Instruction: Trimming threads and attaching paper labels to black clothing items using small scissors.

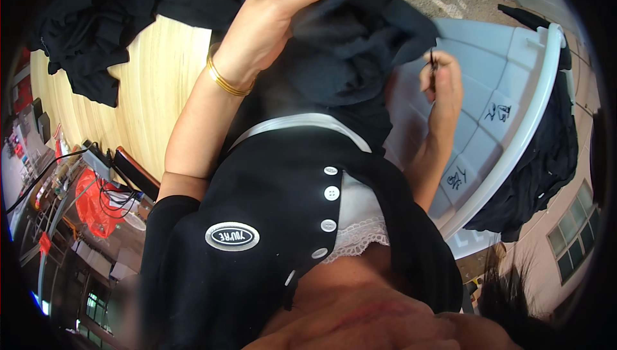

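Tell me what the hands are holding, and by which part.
The left hand pinches black cloth by an edge or fold; the right hand holds a slim dark tool, its gripped part mostly hidden.

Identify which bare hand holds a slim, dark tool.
The right hand, seen against the pale-blue plastic tub, grips the slim dark tool; the left hand, wearing a gold-coloured bangle, pinches black cloth.
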`<action>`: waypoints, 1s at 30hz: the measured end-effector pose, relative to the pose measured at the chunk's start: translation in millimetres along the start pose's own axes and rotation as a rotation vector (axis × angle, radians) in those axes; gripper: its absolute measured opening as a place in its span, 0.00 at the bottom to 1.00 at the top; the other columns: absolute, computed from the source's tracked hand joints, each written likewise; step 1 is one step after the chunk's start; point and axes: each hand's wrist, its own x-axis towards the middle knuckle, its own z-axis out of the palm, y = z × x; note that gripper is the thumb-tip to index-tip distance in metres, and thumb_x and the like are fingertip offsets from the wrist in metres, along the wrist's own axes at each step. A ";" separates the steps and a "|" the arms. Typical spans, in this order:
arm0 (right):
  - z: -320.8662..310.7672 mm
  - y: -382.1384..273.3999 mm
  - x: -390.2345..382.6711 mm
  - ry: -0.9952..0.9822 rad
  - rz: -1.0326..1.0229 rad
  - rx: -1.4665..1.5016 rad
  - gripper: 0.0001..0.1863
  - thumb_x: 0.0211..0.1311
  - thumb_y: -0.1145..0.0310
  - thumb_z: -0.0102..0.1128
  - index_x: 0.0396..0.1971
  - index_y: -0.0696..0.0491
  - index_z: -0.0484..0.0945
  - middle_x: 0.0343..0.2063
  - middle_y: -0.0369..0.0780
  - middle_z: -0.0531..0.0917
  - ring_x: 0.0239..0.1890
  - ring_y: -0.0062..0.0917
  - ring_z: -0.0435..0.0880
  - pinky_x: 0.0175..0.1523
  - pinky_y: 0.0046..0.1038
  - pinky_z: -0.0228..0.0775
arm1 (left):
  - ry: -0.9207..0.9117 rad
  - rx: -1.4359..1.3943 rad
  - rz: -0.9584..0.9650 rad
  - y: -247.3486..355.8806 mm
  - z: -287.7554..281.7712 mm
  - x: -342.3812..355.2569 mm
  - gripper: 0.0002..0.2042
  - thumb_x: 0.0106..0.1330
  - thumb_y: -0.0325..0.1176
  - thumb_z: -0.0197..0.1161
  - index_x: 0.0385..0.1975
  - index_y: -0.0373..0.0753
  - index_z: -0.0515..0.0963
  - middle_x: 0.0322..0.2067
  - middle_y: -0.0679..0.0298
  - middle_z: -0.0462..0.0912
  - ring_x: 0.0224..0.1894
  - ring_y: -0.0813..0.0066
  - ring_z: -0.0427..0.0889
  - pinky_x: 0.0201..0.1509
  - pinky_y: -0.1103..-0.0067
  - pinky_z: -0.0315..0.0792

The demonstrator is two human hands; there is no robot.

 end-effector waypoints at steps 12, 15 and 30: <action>68.4 2.0 37.3 -0.153 -0.464 -0.361 0.15 0.70 0.71 0.56 0.54 0.56 0.79 0.30 0.30 0.74 0.31 0.13 0.68 0.39 0.16 0.60 | 0.141 0.094 -0.053 -13.2 -0.8 -5.7 0.12 0.69 0.32 0.63 0.47 0.33 0.79 0.40 0.66 0.83 0.42 0.79 0.80 0.51 0.85 0.73; 72.4 -4.7 36.4 -0.160 -0.344 -0.381 0.16 0.62 0.76 0.63 0.50 0.58 0.81 0.32 0.33 0.77 0.32 0.15 0.73 0.37 0.17 0.65 | 0.166 0.176 0.182 -20.7 -6.3 0.5 0.07 0.68 0.30 0.63 0.40 0.36 0.84 0.34 0.68 0.86 0.40 0.82 0.83 0.46 0.83 0.75; 89.6 -16.7 44.0 -0.148 -0.618 -0.545 0.22 0.48 0.80 0.72 0.48 0.56 0.83 0.30 0.40 0.76 0.30 0.27 0.77 0.35 0.24 0.69 | 0.068 0.019 0.184 -44.8 -10.4 4.1 0.08 0.69 0.29 0.62 0.43 0.35 0.85 0.38 0.66 0.87 0.42 0.81 0.83 0.51 0.83 0.74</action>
